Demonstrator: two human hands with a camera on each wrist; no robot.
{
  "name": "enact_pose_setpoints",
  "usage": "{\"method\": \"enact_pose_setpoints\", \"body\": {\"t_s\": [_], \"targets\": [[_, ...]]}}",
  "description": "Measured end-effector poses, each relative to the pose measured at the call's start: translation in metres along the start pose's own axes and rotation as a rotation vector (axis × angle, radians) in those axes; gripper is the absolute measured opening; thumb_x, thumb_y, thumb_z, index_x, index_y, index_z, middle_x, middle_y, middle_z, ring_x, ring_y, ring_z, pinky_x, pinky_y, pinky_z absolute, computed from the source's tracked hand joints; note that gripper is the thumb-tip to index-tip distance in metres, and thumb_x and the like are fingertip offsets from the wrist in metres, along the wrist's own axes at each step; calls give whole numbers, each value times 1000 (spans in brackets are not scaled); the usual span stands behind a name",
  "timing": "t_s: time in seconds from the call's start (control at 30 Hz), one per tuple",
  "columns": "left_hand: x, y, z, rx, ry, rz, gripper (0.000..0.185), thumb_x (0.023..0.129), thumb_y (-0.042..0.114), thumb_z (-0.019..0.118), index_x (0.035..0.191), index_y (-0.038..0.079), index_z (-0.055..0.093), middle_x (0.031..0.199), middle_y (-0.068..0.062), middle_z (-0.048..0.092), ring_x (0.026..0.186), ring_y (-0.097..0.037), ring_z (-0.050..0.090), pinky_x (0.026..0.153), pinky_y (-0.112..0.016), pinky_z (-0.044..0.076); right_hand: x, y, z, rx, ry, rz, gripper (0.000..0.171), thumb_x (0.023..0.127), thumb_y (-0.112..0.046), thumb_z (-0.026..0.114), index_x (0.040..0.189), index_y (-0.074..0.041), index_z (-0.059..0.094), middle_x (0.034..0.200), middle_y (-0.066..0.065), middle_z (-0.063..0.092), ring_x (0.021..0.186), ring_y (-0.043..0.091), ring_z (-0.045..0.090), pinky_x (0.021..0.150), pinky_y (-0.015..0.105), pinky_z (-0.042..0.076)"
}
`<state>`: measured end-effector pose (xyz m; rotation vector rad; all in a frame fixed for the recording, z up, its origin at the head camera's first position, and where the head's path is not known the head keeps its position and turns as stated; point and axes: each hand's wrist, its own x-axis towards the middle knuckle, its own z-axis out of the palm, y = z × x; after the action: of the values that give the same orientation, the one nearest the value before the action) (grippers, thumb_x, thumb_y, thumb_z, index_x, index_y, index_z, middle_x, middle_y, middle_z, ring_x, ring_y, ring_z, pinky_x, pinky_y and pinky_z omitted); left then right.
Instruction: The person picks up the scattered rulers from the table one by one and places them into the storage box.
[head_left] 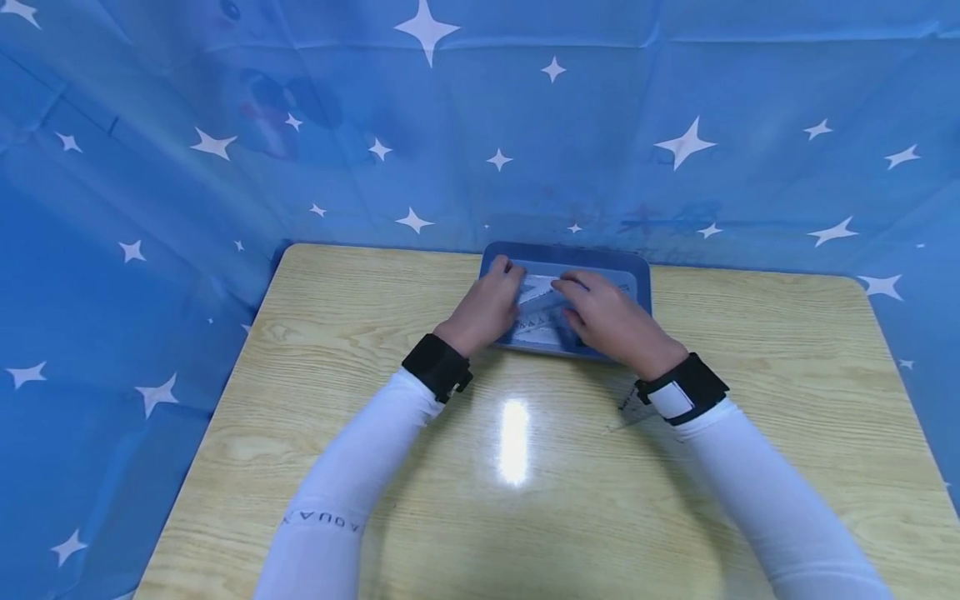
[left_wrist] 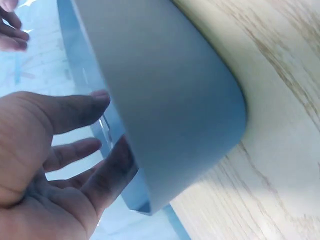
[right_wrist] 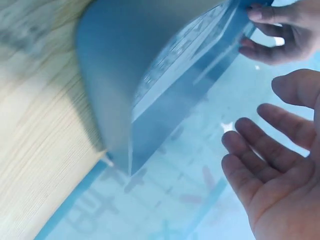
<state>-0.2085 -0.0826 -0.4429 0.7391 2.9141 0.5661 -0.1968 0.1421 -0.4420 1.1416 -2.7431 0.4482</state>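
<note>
A shallow blue plastic tray [head_left: 637, 271] sits at the far edge of the wooden worktop [head_left: 420, 467], just in front of a blue star-patterned cloth [head_left: 150, 167] that hangs behind and to the sides. Both hands reach into the tray from the near side. The left hand [head_left: 486, 307] lies over the tray's left half, and in the left wrist view its fingers [left_wrist: 75, 112] are spread and relaxed beside the tray wall, gripping nothing. The right hand [head_left: 611, 321] lies over the right half, and in the right wrist view its fingers [right_wrist: 260, 145] are likewise loose and open. Inside the tray lie clear plastic rulers [head_left: 542, 292], probably several set squares stacked together, though glare blurs their outlines. The fingertips of both hands rest on or just above them. Another clear ruler [head_left: 628, 410] lies on the worktop near the right wrist, outside the tray.
</note>
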Motion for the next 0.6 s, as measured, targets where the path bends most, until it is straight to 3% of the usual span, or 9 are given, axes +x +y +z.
{"method": "enact_pose_setpoints", "body": {"t_s": [0.3,0.6], "targets": [[13,-8,3,-38,-72,-82,53,99,11,69,145,-5,47,142,-25,45,111,-29,62,92,-37,54,-21,16,-6,-44,16,19,44,95,-11,73,136,2,62,133,24,61,123,39,60,97,51,55],[27,-15,15,-5,-130,-105,56,101,15,67,148,-3,45,143,-26,45,116,-30,61,94,-38,54,-48,27,-21,-77,30,62,46,93,-8,75,134,5,61,132,26,61,123,42,59,97,53,54]]}}
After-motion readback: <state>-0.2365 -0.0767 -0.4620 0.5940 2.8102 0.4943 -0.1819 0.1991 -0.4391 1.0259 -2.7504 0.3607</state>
